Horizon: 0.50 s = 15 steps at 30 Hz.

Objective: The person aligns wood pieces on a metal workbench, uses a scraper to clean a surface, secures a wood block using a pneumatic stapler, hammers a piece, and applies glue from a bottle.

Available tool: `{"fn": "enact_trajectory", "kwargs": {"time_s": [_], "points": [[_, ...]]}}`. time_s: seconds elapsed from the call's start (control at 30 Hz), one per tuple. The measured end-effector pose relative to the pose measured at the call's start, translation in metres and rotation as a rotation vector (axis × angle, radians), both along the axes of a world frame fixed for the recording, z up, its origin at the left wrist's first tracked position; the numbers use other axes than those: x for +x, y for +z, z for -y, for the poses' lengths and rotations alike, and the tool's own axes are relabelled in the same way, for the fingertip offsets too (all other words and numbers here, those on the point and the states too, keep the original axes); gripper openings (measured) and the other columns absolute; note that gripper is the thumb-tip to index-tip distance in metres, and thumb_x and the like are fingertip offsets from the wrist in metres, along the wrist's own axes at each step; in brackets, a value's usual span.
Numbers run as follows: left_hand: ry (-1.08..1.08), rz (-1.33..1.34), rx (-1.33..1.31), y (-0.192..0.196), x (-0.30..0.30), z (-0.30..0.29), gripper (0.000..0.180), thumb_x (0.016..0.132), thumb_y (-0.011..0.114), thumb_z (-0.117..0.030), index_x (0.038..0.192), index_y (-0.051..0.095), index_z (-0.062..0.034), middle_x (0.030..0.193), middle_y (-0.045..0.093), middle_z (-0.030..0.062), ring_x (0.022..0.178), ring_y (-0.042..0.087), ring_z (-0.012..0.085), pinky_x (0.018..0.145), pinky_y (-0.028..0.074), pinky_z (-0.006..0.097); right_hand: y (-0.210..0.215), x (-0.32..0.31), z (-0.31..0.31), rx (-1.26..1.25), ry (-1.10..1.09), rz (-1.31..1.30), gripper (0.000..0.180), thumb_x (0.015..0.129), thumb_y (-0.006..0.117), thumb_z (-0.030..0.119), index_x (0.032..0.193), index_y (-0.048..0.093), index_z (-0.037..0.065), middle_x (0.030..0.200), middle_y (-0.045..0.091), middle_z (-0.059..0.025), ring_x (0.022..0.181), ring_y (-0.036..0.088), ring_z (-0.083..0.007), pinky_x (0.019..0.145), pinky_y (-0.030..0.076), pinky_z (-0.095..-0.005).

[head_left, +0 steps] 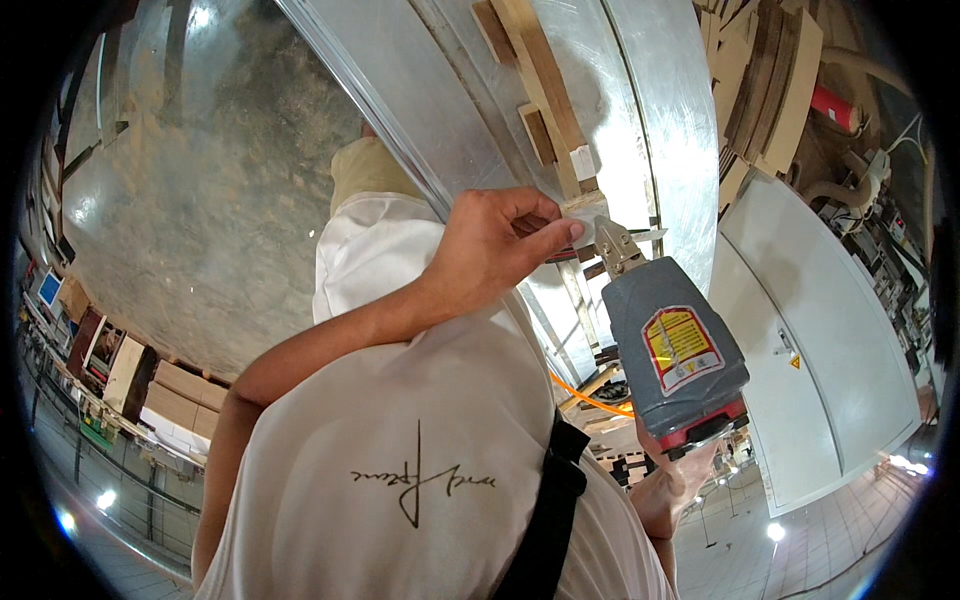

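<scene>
The grey power tool [672,340] is located right of centre, over the near edge of the metal table [690,150], its metal nose [617,247] directed toward the left hand [505,240] and its red-trimmed end toward the wearer. The left hand is positioned at the nose with the thumb and curled forefinger pinching a small pale piece [585,236]; this piece lies just beside the nose, and whether the two touch cannot be determined. The right hand [690,462] is at the red-trimmed end, mostly concealed behind the tool body; the state of its grip cannot be determined. A yellow label with a red border [682,348] is affixed to the upper face of the body. An orange hose [592,398] runs below and to the left of the tool. Beyond the left hand, a long wooden strip [548,75] lies on the table, with a short wooden block [537,133] against its left side and a small white block [582,162] near its closer end. A white cabinet [830,330] stands to the right, with a stack of brown boards [785,85] beyond it
</scene>
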<state>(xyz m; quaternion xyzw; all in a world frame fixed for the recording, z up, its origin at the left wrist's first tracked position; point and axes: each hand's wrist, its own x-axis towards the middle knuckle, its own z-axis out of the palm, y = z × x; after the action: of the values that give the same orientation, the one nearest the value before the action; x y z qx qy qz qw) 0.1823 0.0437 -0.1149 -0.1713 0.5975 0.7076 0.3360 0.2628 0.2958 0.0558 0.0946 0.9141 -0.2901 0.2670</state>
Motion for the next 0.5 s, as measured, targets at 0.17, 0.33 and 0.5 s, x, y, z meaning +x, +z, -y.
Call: {"fn": "enact_trajectory", "kwargs": {"time_s": [0.17, 0.33, 0.5], "points": [[0.004, -0.020, 0.002, 0.0002, 0.0003, 0.0006, 0.026, 0.096, 0.080, -0.023, 0.094, 0.077, 0.0030, 0.081, 0.076, 0.0083, 0.073, 0.068, 0.0096, 0.067, 0.057, 0.028, 0.0000, -0.0004, 0.0013, -0.004, -0.007, 0.000, 0.037, 0.070, 0.078, -0.008, 0.106, 0.073, 0.002, 0.106, 0.074, -0.0121, 0.093, 0.072, -0.0243, 0.081, 0.057, -0.0366], [-0.001, -0.051, 0.021, -0.0038, 0.0024, 0.0009, 0.023, 0.096, 0.079, -0.020, 0.095, 0.077, 0.0028, 0.081, 0.077, 0.0084, 0.073, 0.069, 0.0101, 0.067, 0.058, 0.029, -0.0006, 0.0009, 0.0013, -0.009, -0.009, -0.002, 0.038, 0.070, 0.078, -0.008, 0.107, 0.073, 0.001, 0.106, 0.074, -0.0119, 0.093, 0.071, -0.0240, 0.081, 0.057, -0.0364], [0.000, -0.028, 0.016, -0.0002, 0.0017, -0.0002, 0.022, 0.096, 0.079, -0.019, 0.097, 0.077, 0.0034, 0.081, 0.076, 0.0086, 0.075, 0.069, 0.0105, 0.069, 0.058, 0.028, -0.0002, 0.0032, 0.0015, -0.014, -0.016, -0.007, 0.038, 0.070, 0.078, -0.008, 0.107, 0.072, 0.001, 0.106, 0.074, -0.0118, 0.093, 0.071, -0.0238, 0.081, 0.057, -0.0362]]}}
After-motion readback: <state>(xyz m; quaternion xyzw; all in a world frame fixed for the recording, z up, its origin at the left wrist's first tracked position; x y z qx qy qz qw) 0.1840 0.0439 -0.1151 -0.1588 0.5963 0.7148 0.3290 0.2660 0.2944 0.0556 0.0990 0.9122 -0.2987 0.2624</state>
